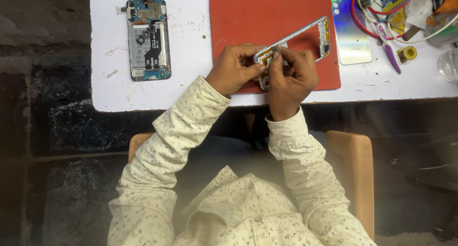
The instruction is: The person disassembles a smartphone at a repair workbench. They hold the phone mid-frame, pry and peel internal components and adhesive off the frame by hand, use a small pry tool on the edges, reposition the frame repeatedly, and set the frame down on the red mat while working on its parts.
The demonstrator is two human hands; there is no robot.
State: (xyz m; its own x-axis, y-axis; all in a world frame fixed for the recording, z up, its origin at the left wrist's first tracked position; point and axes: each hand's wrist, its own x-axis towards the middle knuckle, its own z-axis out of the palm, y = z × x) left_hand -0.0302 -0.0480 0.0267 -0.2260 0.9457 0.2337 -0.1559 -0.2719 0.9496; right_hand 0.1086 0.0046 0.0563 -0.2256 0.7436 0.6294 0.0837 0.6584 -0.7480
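We grip the phone frame (296,41) at its near end with our left hand (233,69); our right hand (291,76) pinches closed on a small part there, too small to tell. The frame's long axis slants up and away to the right over the red mat (248,17); an opened phone (148,40) lies well apart on the tabletop (191,88), left.
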